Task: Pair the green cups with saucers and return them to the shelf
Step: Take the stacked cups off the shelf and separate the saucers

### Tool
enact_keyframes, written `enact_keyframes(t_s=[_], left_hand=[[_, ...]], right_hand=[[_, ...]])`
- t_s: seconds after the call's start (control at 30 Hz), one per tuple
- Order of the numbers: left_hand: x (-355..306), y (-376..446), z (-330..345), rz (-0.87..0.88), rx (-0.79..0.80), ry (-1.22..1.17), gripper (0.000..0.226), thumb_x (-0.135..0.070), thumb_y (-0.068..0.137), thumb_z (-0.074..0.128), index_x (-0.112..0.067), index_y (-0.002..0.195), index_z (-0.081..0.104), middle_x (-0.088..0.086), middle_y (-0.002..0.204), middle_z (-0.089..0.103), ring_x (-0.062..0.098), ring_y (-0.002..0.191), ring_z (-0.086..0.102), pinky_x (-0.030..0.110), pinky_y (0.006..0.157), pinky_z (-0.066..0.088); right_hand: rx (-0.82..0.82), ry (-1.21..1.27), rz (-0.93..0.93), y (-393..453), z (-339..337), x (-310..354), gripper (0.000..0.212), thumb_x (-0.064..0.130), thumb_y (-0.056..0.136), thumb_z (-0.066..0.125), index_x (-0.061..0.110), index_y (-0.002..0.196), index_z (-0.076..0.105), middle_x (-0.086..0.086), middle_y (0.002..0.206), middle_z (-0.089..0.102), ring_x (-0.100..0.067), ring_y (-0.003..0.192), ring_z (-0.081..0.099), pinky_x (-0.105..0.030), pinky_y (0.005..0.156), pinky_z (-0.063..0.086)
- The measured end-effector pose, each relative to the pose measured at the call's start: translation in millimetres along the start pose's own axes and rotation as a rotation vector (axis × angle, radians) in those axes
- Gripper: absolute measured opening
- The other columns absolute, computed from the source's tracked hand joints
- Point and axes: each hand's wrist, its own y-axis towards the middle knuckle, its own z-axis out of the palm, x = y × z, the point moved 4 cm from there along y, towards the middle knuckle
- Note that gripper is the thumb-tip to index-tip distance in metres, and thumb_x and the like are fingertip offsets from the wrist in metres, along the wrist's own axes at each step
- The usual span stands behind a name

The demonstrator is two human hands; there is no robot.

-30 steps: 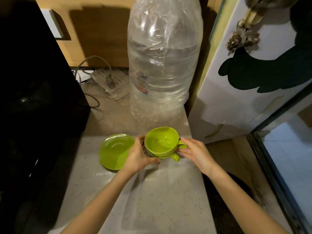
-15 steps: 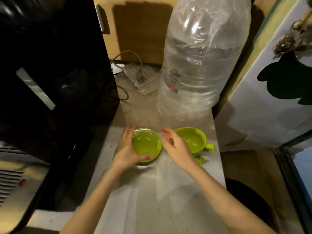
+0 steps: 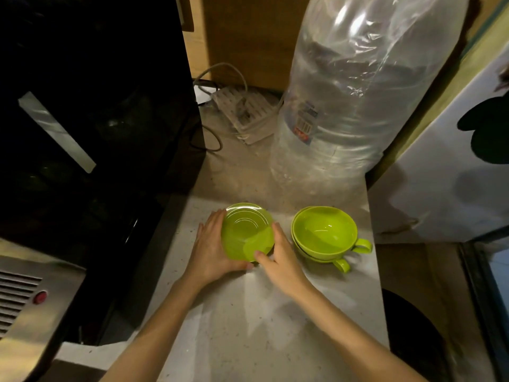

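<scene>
While a large clear water bottle [image 3: 358,106] stands at the back of the countertop [image 3: 261,326], 2 nested green cups [image 3: 325,234] sit before it, and left hand [image 3: 210,250] and right hand [image 3: 281,260] grip the stacked saucers [image 3: 245,230] just beside them.

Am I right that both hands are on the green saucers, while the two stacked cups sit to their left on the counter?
Not quite: the stacked cups sit to the right of the saucers, not the left, as the head view shows. The rest holds: the left hand and right hand are both on the saucers, and the cups rest on the counter.
</scene>
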Motion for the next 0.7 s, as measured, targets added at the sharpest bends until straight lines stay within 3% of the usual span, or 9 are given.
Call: enact_keyframes(t_s=[0.13, 0.23, 0.3, 0.47, 0.53, 0.7], left_hand=[[-6, -4, -6, 0.046, -0.043, -0.052, 0.118, -0.06, 0.031, 0.076, -0.022, 0.133, 0.029, -0.001, 0.134, 0.043, 0.018, 0.125, 0.039, 0.047, 0.11, 0.025], [-8, -12, -10, 0.093, -0.077, -0.055, 0.118, -0.056, 0.032, 0.078, -0.02, 0.134, 0.028, -0.003, 0.133, 0.043, 0.016, 0.123, 0.038, 0.044, 0.109, 0.026], [-9, -20, -14, 0.128, -0.105, -0.049, 0.116, -0.052, 0.033, 0.081, -0.021, 0.132, 0.03, -0.01, 0.127, 0.041, 0.007, 0.116, 0.036, 0.042, 0.106, 0.029], [-19, -48, -27, 0.181, -0.176, -0.06, 0.11, -0.048, 0.032, 0.083, -0.022, 0.128, 0.035, -0.017, 0.118, 0.038, -0.008, 0.102, 0.03, 0.032, 0.096, 0.034], [-17, -61, -28, 0.188, -0.18, -0.059, 0.114, -0.053, 0.032, 0.079, -0.016, 0.13, 0.034, -0.017, 0.12, 0.035, -0.012, 0.106, 0.027, 0.03, 0.098, 0.03], [-9, -94, -24, 0.098, -0.138, -0.025, 0.122, -0.057, 0.033, 0.078, -0.014, 0.136, 0.027, -0.008, 0.13, 0.038, 0.012, 0.124, 0.035, 0.045, 0.109, 0.03]], right_hand=[[-0.027, 0.085, 0.006, -3, -2, 1, 0.078, 0.023, 0.077, 0.057, 0.01, 0.144, 0.019, -0.011, 0.151, 0.029, -0.023, 0.14, 0.025, -0.039, 0.116, 0.023], [-0.014, 0.132, -0.004, -12, -5, 3, 0.072, 0.013, 0.083, 0.058, 0.013, 0.144, 0.02, -0.005, 0.145, 0.034, -0.007, 0.128, 0.03, -0.019, 0.106, 0.024], [-0.009, 0.142, -0.023, -19, -6, 3, 0.071, 0.013, 0.085, 0.057, 0.013, 0.144, 0.019, -0.002, 0.145, 0.033, -0.002, 0.125, 0.027, -0.015, 0.103, 0.021], [-0.03, 0.167, -0.099, -43, -4, 2, 0.074, 0.023, 0.078, 0.057, 0.015, 0.144, 0.025, -0.001, 0.149, 0.035, -0.01, 0.136, 0.031, -0.027, 0.113, 0.026], [-0.021, 0.158, -0.099, -54, -1, 0, 0.073, 0.024, 0.08, 0.058, 0.016, 0.144, 0.024, 0.0, 0.15, 0.033, -0.011, 0.138, 0.029, -0.024, 0.111, 0.025], [-0.01, 0.144, -0.089, -79, 11, -11, 0.068, 0.022, 0.083, 0.059, 0.02, 0.143, 0.028, 0.002, 0.147, 0.039, -0.011, 0.135, 0.034, -0.023, 0.107, 0.03]])
